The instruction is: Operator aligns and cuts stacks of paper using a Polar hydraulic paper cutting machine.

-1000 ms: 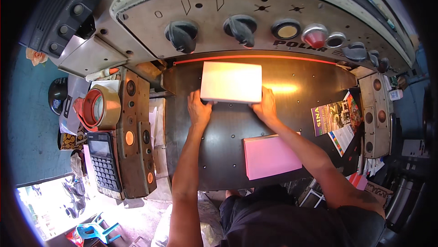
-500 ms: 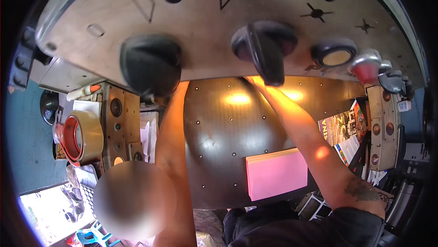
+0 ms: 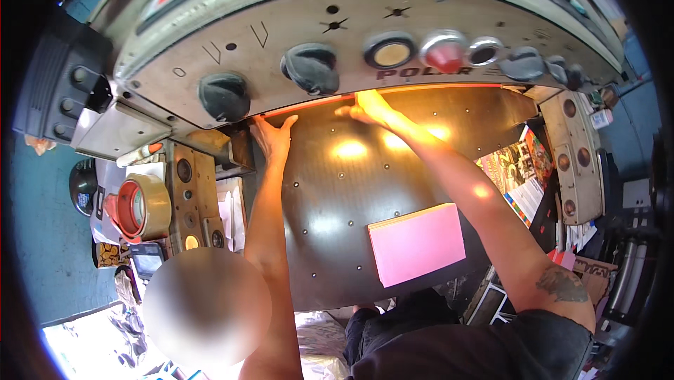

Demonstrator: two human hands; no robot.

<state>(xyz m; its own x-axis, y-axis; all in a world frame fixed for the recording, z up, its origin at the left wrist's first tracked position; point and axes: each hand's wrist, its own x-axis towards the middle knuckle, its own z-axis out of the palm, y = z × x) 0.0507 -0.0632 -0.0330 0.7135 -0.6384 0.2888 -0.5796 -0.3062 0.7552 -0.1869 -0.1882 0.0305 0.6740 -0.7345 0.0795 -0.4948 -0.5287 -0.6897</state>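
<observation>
Both hands reach under the panel (image 3: 351, 36): left hand (image 3: 272, 136) fingers spread flat, right hand (image 3: 365, 108) fingers extended. A pink stack (image 3: 417, 242) lies on the table (image 3: 330, 240); tape (image 3: 144, 206) sits left.

Two black knobs (image 3: 223, 96) (image 3: 311, 68), one pink paper stack (image 3: 417, 242), one tape roll (image 3: 142, 206).

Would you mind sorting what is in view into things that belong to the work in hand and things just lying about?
In the work:
left hand and right hand, both reaching under the machine's control panel
dark metal table they reach across
pink paper stack on that table

Lying about:
roll of tape
colourful printed sheets
calculator
</observation>
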